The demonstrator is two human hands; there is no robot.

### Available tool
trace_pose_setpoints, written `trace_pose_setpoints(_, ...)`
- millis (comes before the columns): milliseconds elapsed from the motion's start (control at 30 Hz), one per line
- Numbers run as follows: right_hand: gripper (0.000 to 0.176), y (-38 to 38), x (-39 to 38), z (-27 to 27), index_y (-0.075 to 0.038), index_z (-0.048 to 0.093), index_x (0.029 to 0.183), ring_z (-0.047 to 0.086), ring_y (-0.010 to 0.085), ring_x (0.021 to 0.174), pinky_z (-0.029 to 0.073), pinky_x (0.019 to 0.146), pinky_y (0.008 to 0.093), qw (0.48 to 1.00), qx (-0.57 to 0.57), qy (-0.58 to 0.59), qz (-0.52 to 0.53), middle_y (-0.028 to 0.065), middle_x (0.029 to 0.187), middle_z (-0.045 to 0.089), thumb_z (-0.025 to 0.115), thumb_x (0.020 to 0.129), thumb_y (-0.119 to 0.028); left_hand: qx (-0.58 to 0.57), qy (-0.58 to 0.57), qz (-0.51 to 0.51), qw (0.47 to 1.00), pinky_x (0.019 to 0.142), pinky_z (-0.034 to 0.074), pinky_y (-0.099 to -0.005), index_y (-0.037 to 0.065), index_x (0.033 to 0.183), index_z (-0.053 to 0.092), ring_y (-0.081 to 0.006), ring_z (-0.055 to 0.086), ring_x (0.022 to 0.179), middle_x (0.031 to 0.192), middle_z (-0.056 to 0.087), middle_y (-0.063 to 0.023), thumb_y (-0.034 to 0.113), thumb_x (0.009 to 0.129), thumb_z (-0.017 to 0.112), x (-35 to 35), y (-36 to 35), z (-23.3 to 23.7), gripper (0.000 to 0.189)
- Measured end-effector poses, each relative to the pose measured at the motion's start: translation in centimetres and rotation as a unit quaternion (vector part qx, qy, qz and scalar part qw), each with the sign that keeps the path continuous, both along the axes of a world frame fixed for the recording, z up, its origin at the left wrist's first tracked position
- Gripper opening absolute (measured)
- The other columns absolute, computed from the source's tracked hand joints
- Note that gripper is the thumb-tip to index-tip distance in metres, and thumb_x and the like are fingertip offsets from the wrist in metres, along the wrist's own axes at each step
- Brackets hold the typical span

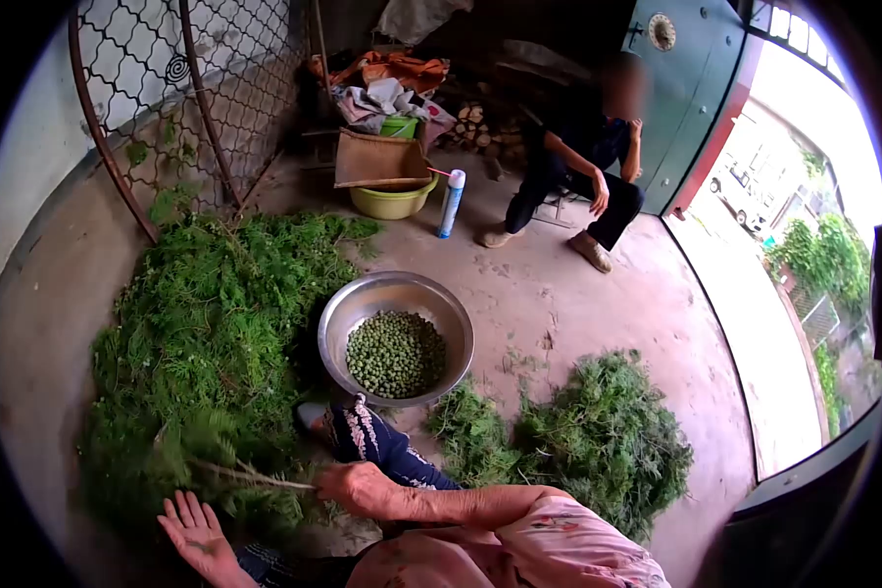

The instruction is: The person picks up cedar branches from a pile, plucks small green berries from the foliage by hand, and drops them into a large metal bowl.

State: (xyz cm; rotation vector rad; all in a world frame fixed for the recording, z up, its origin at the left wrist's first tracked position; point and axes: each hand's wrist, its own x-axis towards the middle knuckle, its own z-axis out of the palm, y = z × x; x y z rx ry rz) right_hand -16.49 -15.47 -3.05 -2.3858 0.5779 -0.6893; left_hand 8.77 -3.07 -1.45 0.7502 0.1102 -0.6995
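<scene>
Branch (pixel 245 475), where's it lying, and who's got it?

> right hand (pixel 358 487) is clamped on the bare stem end. It runs off to the left, almost level, over the big green pile (pixel 216 314). Left hand (pixel 198 534) is open, palm up, just under the leafy end, so it's nearer that end.

I see the large branch pile (pixel 206 353) filling the left of the frame, a twig (pixel 255 477) at its lower edge. The bowl (pixel 335 328) sits just right of it at centre, round fruits (pixel 395 353) in it. A smaller pile (pixel 598 441) lies lower right; a spray can (pixel 451 204) stands upper centre.
</scene>
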Motion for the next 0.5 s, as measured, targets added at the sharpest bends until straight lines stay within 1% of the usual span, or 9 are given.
trace_pose_setpoints(33, 0.014, -0.3, 0.4, 0.3, -0.004, 0.053, 0.09, 0.056, 0.0319, 0.068, 0.046, 0.058, 0.04, 0.998, 0.042, -0.011, -0.051, 0.0126, 0.078, 0.054, 0.055, 0.079, -0.013, 0.024, -0.025, -0.022, 0.999, 0.105, 0.02, -0.0329, 0.009, 0.134, 0.033, -0.0224, 0.024, 0.132, 0.142, 0.029, -0.0071, 0.042, 0.09, 0.046, -0.9, -0.1, -0.3, 0.057)
trace_pose_setpoints(100, 0.015, -1.0, 1.6, 0.5, -0.003, 0.052, 0.087, 0.054, 0.0353, 0.07, 0.044, 0.058, 0.0414, 0.995, 0.047, -0.053, -0.077, 0.0143, 0.075, 0.052, 0.056, 0.082, -0.016, 0.074, -0.13, -0.167, 0.975, 0.103, 0.023, -0.0328, 0.013, 0.132, 0.039, -0.0203, 0.034, 0.126, 0.136, 0.038, -0.0042, 0.04, 0.089, 0.046, -0.2, 1.0, -5.8, 0.051)
trace_pose_setpoints(133, 0.014, -1.1, 2.2, 0.9, -0.002, 0.051, 0.086, 0.053, 0.0361, 0.07, 0.043, 0.058, 0.0419, 0.987, 0.058, -0.105, -0.11, 0.0149, 0.075, 0.052, 0.056, 0.082, -0.015, 0.128, -0.112, -0.177, 0.969, 0.092, 0.036, -0.03, 0.012, 0.119, 0.051, -0.0177, 0.049, 0.11, 0.12, 0.053, -0.0021, 0.032, 0.087, 0.051, -1.5, 0.5, -7.4, 0.038)
trace_pose_setpoints(200, 0.014, -1.2, 3.6, 0.3, -0.001, 0.05, 0.086, 0.051, 0.0367, 0.071, 0.041, 0.058, 0.0427, 0.97, 0.087, -0.174, -0.146, 0.016, 0.073, 0.05, 0.055, 0.083, -0.014, 0.239, -0.108, -0.205, 0.943, 0.062, 0.047, -0.0258, 0.01, 0.093, 0.058, -0.0146, 0.06, 0.079, 0.088, 0.061, -0.0015, 0.018, 0.081, 0.061, -9.0, -1.5, -1.5, 0.014)
trace_pose_setpoints(233, 0.014, -1.1, 4.0, 0.3, -0.001, 0.05, 0.086, 0.051, 0.0367, 0.071, 0.041, 0.058, 0.0427, 0.97, 0.087, -0.175, -0.147, 0.016, 0.073, 0.05, 0.055, 0.083, -0.014, 0.191, -0.098, -0.277, 0.937, 0.059, 0.049, -0.0281, 0.009, 0.094, 0.058, -0.0147, 0.059, 0.071, 0.088, 0.061, -0.0035, 0.017, 0.081, 0.06, -9.6, -1.2, -3.9, 0.015)
trace_pose_setpoints(267, 0.015, -0.8, 4.3, 0.4, -0.001, 0.051, 0.088, 0.051, 0.0366, 0.071, 0.041, 0.059, 0.0426, 0.968, 0.103, -0.187, -0.135, 0.016, 0.073, 0.05, 0.056, 0.083, -0.014, 0.14, -0.059, -0.328, 0.932, 0.057, 0.05, -0.0284, 0.007, 0.096, 0.056, -0.0152, 0.059, 0.067, 0.085, 0.061, -0.0043, 0.016, 0.082, 0.059, -11.7, -1.6, -3.1, 0.018)
trace_pose_setpoints(300, 0.016, -0.6, 4.5, 0.5, -0.001, 0.052, 0.09, 0.051, 0.0366, 0.071, 0.041, 0.059, 0.0426, 0.965, 0.118, -0.199, -0.123, 0.016, 0.073, 0.05, 0.056, 0.083, -0.014, 0.096, -0.07, -0.443, 0.889, 0.063, 0.05, -0.0288, 0.006, 0.107, 0.052, -0.0143, 0.059, 0.082, 0.094, 0.059, -0.0033, 0.02, 0.083, 0.058, -11.4, -1.4, -4.6, 0.028)
trace_pose_setpoints(367, 0.019, 0.4, 4.7, 0.4, -0.001, 0.053, 0.096, 0.053, 0.0365, 0.072, 0.043, 0.061, 0.0418, 0.968, 0.118, -0.2, -0.096, 0.0164, 0.076, 0.051, 0.058, 0.081, -0.013, -0.092, 0.066, -0.458, 0.882, 0.078, 0.047, -0.0319, 0.005, 0.12, 0.045, -0.0163, 0.053, 0.101, 0.111, 0.054, -0.0045, 0.027, 0.086, 0.053, -11.3, -1.3, -7.3, 0.042)
trace_pose_setpoints(500, 0.02, 1.7, 4.0, 0.6, -0.002, 0.055, 0.095, 0.054, 0.034, 0.075, 0.045, 0.061, 0.0404, 0.985, 0.099, -0.122, -0.071, 0.0138, 0.079, 0.051, 0.058, 0.079, -0.013, -0.025, -0.029, -0.374, 0.926, 0.095, 0.035, -0.0341, 0.011, 0.135, 0.032, -0.0211, 0.045, 0.113, 0.125, 0.046, -0.007, 0.034, 0.089, 0.047, -10.8, -1.4, -5.1, 0.053)
